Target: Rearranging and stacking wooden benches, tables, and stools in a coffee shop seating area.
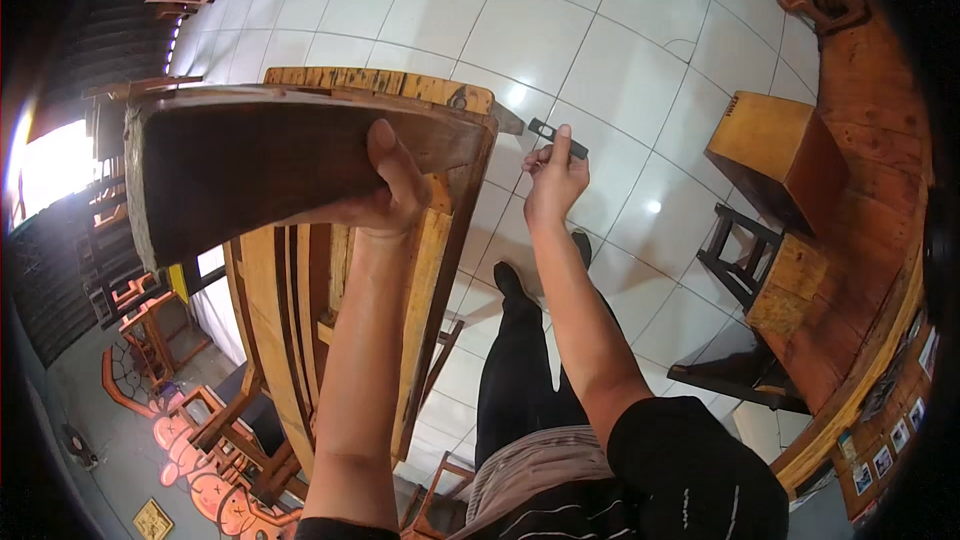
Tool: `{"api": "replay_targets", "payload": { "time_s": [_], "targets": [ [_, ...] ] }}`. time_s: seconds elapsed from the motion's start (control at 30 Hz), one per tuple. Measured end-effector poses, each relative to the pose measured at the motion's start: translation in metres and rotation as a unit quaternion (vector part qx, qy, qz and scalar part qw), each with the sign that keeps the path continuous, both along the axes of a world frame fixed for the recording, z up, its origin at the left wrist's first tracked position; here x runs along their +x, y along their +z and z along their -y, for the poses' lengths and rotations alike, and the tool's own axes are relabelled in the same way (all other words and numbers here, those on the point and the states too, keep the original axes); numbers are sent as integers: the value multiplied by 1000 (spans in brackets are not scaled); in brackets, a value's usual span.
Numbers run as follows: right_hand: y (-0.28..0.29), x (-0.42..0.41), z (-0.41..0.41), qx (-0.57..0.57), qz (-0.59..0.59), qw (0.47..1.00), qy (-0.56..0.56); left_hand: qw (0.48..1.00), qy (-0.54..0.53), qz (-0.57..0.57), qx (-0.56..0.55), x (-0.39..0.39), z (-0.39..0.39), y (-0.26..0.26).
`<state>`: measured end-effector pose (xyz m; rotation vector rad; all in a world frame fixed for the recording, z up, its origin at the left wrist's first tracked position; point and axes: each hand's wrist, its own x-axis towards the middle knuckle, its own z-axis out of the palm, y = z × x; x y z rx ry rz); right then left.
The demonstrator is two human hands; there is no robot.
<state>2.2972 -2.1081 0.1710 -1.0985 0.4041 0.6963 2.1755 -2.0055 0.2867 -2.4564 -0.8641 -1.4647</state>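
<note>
My left hand (394, 191) grips a dark brown wooden board (255, 165) by its near edge, thumb on its broad face and fingers out of sight below. The board's left end (140, 187) is pale and rough. Behind its far edge runs a yellowish wooden piece (375, 81) with dark marks. Between the fingers of my right hand (556, 180) is a black handle (559, 139) with an oval hole. A grey, blade-like piece (510, 120) sticks out past the wood towards that handle; whether the two join is unclear.
Below the board stands a slatted wooden frame (285, 315). White floor tiles (540, 30) surround my feet. At the right are a wooden box (780, 157), a small black-legged stool (787, 277) and a long reddish wooden surface (862, 187). Wooden furniture frames (225, 427) crowd the lower left.
</note>
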Motion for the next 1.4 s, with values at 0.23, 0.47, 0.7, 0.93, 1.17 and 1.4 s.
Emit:
{"api": "replay_targets", "payload": {
  "time_s": [0.23,0.47,0.7,0.93,1.17,1.4],
  "targets": [
    [7,3,0,-16,-7,1000,-6,982,-107,145,-60,17,3,4],
    [16,5,34,-30,83,954,285,983,7,185,0,26,0,17],
    [74,35,146,-136,141,895,402,990,14,62,-123,-5,21,91],
    [118,8,240,-103,190,716,664,935,40,130,-327,-107,197,107],
    [187,-166,296,65,326,419,845,761,78,192,-615,-285,514,97],
    [312,-394,405,248,396,204,860,819,271,305,-402,-403,678,181]
  ]
}}
